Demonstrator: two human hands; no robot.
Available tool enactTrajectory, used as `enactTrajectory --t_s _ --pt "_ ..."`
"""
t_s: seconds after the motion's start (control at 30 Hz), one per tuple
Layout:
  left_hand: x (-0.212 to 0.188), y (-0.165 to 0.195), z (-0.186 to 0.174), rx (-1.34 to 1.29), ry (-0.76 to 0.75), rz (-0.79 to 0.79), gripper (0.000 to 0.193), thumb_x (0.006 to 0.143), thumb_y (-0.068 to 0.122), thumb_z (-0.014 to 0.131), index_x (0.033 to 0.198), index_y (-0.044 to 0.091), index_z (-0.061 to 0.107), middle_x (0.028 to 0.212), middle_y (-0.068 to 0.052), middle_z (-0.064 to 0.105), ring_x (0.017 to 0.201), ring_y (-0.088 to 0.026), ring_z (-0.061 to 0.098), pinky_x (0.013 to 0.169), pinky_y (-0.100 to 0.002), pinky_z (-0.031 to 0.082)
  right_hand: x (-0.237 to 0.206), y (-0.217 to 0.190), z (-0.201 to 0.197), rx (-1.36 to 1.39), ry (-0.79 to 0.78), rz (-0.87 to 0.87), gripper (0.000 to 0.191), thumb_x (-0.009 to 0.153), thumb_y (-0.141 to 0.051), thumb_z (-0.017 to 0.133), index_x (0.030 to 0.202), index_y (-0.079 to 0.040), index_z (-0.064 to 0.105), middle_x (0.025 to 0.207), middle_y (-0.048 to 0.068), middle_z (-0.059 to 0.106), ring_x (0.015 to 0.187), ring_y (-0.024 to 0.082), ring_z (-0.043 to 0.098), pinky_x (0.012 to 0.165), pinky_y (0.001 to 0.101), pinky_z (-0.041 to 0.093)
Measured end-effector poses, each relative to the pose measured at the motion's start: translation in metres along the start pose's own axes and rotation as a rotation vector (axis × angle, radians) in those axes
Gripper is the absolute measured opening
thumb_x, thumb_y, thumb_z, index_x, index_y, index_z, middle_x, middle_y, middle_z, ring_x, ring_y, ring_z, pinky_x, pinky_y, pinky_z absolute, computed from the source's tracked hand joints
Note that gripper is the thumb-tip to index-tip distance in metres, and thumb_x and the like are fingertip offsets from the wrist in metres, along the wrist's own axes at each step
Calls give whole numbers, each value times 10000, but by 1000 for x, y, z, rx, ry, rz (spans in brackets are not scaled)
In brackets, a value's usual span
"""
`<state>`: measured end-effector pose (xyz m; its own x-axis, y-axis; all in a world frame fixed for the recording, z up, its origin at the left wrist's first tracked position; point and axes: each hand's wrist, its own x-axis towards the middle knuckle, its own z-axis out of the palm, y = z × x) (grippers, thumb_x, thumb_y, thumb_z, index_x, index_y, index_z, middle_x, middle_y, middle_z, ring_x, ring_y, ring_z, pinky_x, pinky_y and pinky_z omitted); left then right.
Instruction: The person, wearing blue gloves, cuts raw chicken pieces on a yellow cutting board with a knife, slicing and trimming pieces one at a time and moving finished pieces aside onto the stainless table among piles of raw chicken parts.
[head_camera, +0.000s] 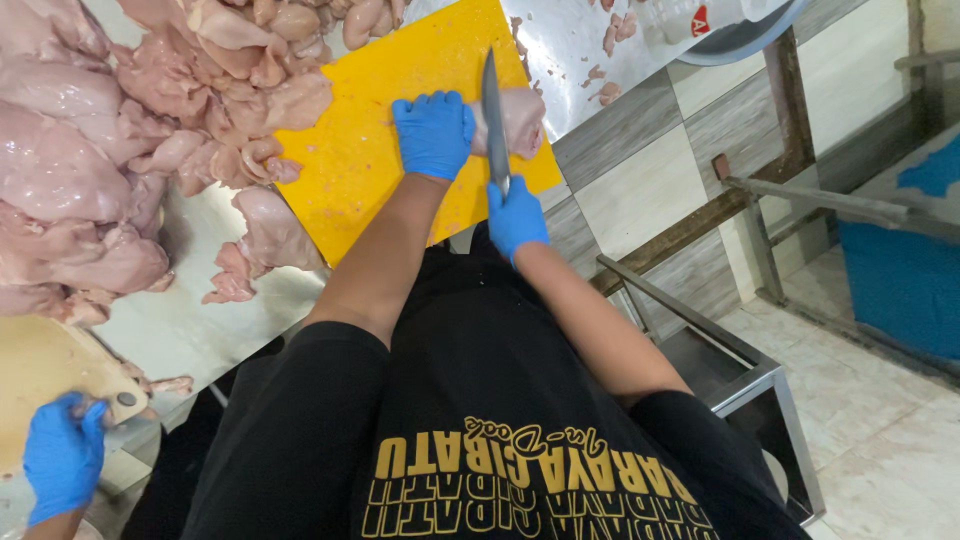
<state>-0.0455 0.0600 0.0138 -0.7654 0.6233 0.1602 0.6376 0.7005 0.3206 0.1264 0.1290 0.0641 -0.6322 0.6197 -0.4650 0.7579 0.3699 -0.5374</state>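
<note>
- Left hand (433, 133), in a blue glove, presses down on a piece of raw chicken (520, 120) at the upper middle of the frame, fingers curled over its near end, clamping it to the board.
- Right hand (515, 217), also gloved in blue, is clenched around the handle of a knife (493, 115), just below and right of the left hand.
- The knife blade points up the frame, away from the person, and runs right between the left hand and the chicken piece, its edge against the meat.
- That chicken piece sits at the right edge of a yellow cutting board (370, 150), which lies tilted across the upper middle of the frame.
- A big heap of raw chicken pieces (110, 140) fills the upper left, spilling onto the left corner of the board.
- Everything rests on a steel table (190, 330); small meat scraps (605, 95) lie on it past the board, top centre-right.
- Lower left corner: another person's blue-gloved hand (62, 455) rests on a wooden cutting board (40, 365); its grip I cannot tell.
- Right side of the frame shows a tiled floor (880, 440) and a metal frame (740, 370) beside the table.
</note>
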Motion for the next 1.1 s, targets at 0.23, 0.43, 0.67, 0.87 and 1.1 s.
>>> enactTrajectory --t_s 0.23,0.43,0.67,0.87,1.1 --pt "5 5 -4 12 18 17 152 921 286 600 826 172 636 796 -63 650 781 -278 631 778 -497 365 -21 16 -9 -28 -28 -19 410 996 -356 599 1135 29 583 975 349 681 955 533 649 782 572 523" --pt "7 6 -5 -7 15 4 148 898 290 600 812 174 635 799 -62 659 774 -280 634 762 -502 361 41 -26 -19 197 -190 61 409 1003 -386 593 1128 2 574 810 234 698 591 347 709 540 454 561" --pt "4 5 -9 23 7 -17 140 886 295 610 810 180 637 801 -62 663 766 -278 638 757 -501 359 -18 -16 -20 334 -287 166 345 994 -327 604 1100 -2 556 679 171 649 454 261 630 423 430 502" --pt "1 6 -11 -2 32 -35 181 923 296 601 798 172 640 760 -57 660 753 -274 642 774 -499 371 4 -24 -19 246 -313 81 379 1005 -364 594 1121 -3 574 733 199 671 478 274 650 445 420 514" --pt "-5 1 -9 -67 78 -53 147 865 295 614 775 180 637 746 -59 667 724 -291 648 748 -487 381 8 -14 5 76 -187 -74 458 982 -392 643 1144 35 600 1014 302 695 949 461 694 785 498 557"
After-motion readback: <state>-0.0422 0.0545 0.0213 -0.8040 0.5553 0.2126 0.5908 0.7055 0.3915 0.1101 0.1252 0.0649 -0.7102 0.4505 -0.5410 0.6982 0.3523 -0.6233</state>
